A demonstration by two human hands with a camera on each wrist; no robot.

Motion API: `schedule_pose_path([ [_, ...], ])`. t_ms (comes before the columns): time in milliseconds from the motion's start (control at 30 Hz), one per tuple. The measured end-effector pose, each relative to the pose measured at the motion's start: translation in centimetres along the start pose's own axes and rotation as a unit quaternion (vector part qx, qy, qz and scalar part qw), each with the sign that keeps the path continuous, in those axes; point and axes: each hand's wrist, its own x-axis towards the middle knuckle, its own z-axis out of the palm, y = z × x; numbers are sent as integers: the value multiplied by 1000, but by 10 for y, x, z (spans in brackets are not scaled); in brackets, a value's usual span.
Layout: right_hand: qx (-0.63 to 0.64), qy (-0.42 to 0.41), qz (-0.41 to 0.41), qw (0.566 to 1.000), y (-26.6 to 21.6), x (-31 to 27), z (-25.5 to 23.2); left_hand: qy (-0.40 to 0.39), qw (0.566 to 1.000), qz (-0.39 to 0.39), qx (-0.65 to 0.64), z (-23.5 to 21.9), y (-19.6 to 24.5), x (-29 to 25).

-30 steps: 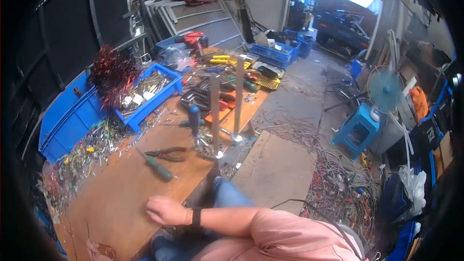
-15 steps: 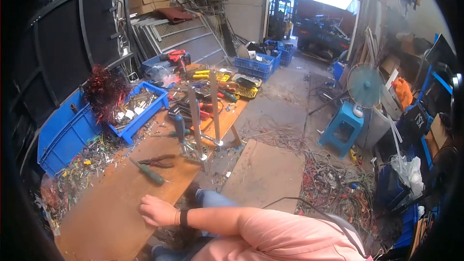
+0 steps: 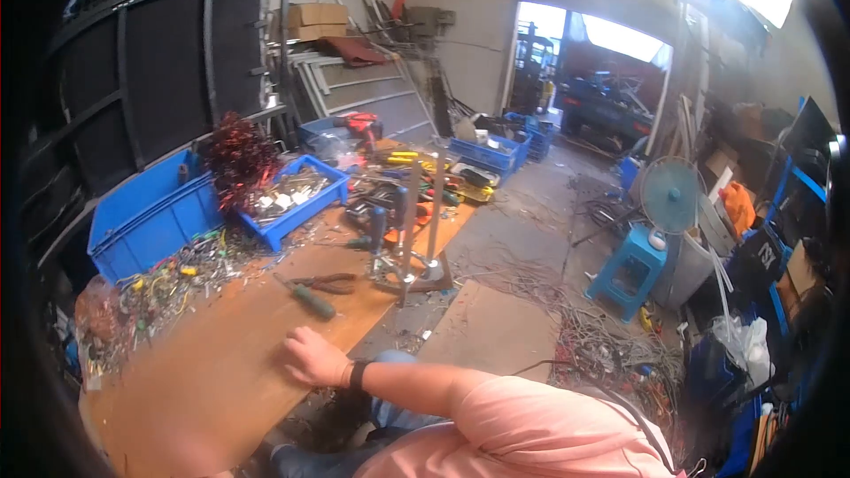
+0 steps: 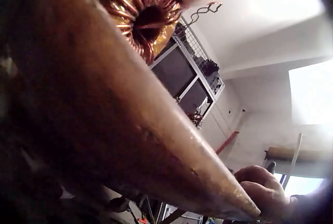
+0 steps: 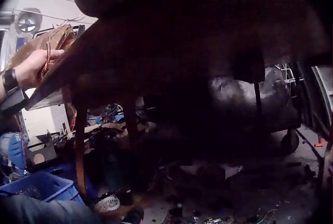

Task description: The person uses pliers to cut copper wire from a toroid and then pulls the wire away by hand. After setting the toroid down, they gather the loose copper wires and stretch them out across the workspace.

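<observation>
My left hand [image 5: 34, 67] holds a ring-shaped coil of copper wire [image 4: 148, 23] at the table edge, fingers against its windings in the right wrist view. Loose wire ends stick out from the coil. In the head view this hand is barely a blur at the lower left. My right hand [image 3: 314, 358] rests on the wooden tabletop [image 3: 195, 363] near its front edge, fingers loosely bent and holding nothing. Just beyond it lie a green-handled screwdriver [image 3: 312, 303] and dark-handled pliers [image 3: 332, 283].
A metal stand [image 3: 409, 257] with two uprights is at the table's right edge. Several tools crowd the far end. Blue bins [image 3: 159, 221] and wire scraps [image 3: 181, 279] line the left side. Cables [image 3: 611, 354] cover the floor beside a blue stool [image 3: 630, 270] with a fan.
The head view has shifted, so the room lies differently in frame. My right hand stays on the tabletop near the front edge. A bit of wire at the lower left has left the head view.
</observation>
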Motion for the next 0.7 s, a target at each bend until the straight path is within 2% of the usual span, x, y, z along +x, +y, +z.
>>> schedule_pose_path([
  [67,-8,20,-12,1000,-3,1,0,27,999,22,4,1,1,-1],
  [100,-11,-27,22,999,-8,2,-7,29,999,-8,15,3,11,-4],
  [133,-3,-14,-5,1000,-4,3,-6,34,998,-43,33,2,21,-7],
  [167,-22,-26,-1,999,-7,7,-10,29,996,-74,35,1,10,-4],
  [200,-20,-18,-11,1000,-6,8,-7,37,998,-15,53,-1,31,-14],
  [233,-45,1,-27,999,-6,9,-5,-1,986,-164,-30,-2,58,-19],
  [267,-45,-1,-38,998,4,5,3,58,997,-31,27,4,50,-22],
  [300,-60,-32,-29,997,2,7,2,-23,983,-175,48,-6,102,-28],
  [333,-52,-9,-46,998,3,6,5,40,997,-18,69,-2,54,-21],
  [367,-52,17,-60,997,9,1,13,41,997,5,65,-3,51,-20],
  [400,-54,22,-32,998,5,0,13,42,997,27,61,-3,48,-18],
  [467,-30,-4,-9,1000,-6,6,4,67,992,99,42,5,21,-10],
  [533,-29,8,-40,999,-7,7,3,69,992,98,47,3,23,-9],
  [700,-4,7,-44,999,-2,6,3,62,996,69,-3,5,21,-11],
])
